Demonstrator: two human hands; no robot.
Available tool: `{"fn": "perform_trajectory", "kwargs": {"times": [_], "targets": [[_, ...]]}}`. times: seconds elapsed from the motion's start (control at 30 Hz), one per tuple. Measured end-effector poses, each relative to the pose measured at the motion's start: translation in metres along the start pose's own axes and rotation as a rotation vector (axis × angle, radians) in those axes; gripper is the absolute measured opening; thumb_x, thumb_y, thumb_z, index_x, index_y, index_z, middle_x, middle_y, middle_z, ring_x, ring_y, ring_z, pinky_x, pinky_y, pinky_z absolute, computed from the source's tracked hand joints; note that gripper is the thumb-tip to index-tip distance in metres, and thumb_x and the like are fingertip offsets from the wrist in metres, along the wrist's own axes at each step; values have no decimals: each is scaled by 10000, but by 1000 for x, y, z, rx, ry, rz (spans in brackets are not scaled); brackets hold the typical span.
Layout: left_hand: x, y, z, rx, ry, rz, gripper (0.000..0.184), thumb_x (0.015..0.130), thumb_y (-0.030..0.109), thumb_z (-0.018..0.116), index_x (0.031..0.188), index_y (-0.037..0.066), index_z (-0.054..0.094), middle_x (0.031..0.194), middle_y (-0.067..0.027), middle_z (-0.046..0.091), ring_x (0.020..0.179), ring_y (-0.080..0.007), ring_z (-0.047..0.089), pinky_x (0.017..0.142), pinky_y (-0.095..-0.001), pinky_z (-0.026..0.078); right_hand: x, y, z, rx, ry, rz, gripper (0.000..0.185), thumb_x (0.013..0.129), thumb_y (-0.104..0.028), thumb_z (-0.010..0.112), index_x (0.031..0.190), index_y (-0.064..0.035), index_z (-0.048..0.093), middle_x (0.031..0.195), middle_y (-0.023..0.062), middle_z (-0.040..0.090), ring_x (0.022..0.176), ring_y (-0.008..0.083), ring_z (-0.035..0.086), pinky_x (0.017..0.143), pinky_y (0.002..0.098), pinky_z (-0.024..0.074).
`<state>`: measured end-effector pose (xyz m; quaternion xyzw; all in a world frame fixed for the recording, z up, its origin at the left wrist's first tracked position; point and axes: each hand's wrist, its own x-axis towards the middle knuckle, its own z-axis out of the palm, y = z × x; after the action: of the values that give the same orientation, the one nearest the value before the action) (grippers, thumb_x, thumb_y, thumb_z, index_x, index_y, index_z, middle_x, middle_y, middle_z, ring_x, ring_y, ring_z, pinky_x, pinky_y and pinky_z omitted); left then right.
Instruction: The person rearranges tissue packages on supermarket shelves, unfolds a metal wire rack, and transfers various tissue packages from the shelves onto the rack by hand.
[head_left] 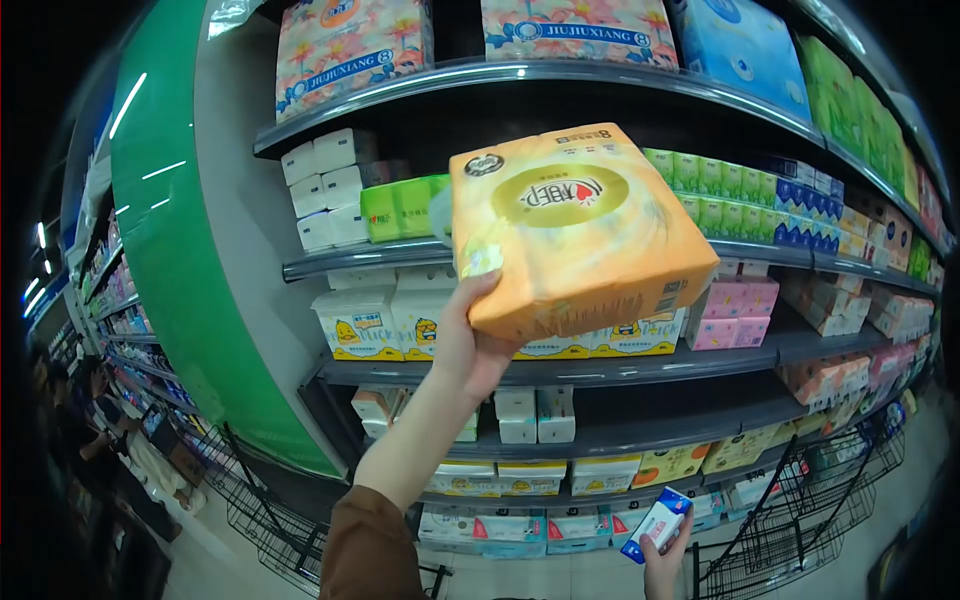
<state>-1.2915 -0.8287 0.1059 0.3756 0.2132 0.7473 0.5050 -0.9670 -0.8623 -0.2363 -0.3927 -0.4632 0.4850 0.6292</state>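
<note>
A large orange tissue package (590,240) is held up in front of the shelves, its printed front upside down. My left hand (476,340) grips its lower left corner, with the thumb on the front face and the other fingers hidden beneath or behind. Low in the view, my right hand (666,560) is closed around a small blue and white packet (658,525), which is tilted. Behind the orange package, a green tissue pack (402,207) lies on the shelf beside stacked white packs (325,190).
Shelves (560,373) of tissue packs span the view. Black wire baskets (275,525) stand at the lower left and lower right (800,510). A green column (165,200) rises at the left, with people (125,440) in the aisle beyond.
</note>
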Motion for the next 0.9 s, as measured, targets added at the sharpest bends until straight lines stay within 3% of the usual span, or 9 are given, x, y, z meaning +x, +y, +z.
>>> {"fn": "perform_trajectory", "kwargs": {"times": [0.23,0.27,0.47,0.53,0.63,0.73,0.8,0.9], "targets": [[32,6,1,112,13,-68,661,885,347,619,1436,62,393,1332,-155,533,1235,-295,539,992,-524,462,17,-9,4,-169,-140,-94,1092,724,17,748,1589,-67,87,1449,183,372,1246,277,512,1012,401,463],[35,4,0,137,24,-81,662,886,348,618,1437,62,391,1330,-156,533,1237,-293,538,995,-526,461,19,-13,4,-125,-159,-15,1096,714,9,752,1586,-55,91,1459,181,357,1267,271,488,1028,405,451],[42,22,17,69,4,-138,653,928,379,582,1457,57,377,1350,-177,526,1256,-307,535,1055,-536,429,59,-38,31,-66,-332,-137,1111,699,-19,769,1582,-37,95,1455,185,361,1284,271,478,1035,396,448],[53,32,15,4,-95,-163,653,952,400,551,1472,53,363,1353,-182,525,1266,-316,529,1085,-548,402,87,-68,47,-161,-387,-293,1119,680,-122,784,1567,2,112,1437,194,370,1292,287,471,1054,409,426],[60,40,17,-119,-172,-136,702,1002,463,493,1478,-24,321,1408,-212,449,1321,-334,472,1162,-507,346,136,-153,90,-358,-444,-807,1053,671,-201,741,1534,24,180,1418,200,377,1310,314,448,1069,424,392],[63,32,23,-121,-124,14,768,1017,479,503,1453,-114,284,1453,-246,346,1369,-329,406,1197,-432,328,173,-208,153,-1,-454,-854,1103,664,-217,748,1553,17,139,1475,199,334,1344,314,426,1119,432,362],[75,30,18,-101,-139,67,769,1019,466,512,1459,-116,272,1436,-252,365,1368,-328,414,1194,-434,332,197,-240,184,-252,-446,-1144,1141,633,-238,771,1568,-23,153,1521,188,310,1394,317,381,1129,433,348],[87,31,2,49,-188,119,783,1024,484,487,1466,-123,264,1444,-257,378,1377,-343,413,1184,-449,346,224,-256,241,-207,-490,-1250,1110,644,-196,787,1570,-58,191,1517,213,355,1404,335,393,1129,447,357]]}}
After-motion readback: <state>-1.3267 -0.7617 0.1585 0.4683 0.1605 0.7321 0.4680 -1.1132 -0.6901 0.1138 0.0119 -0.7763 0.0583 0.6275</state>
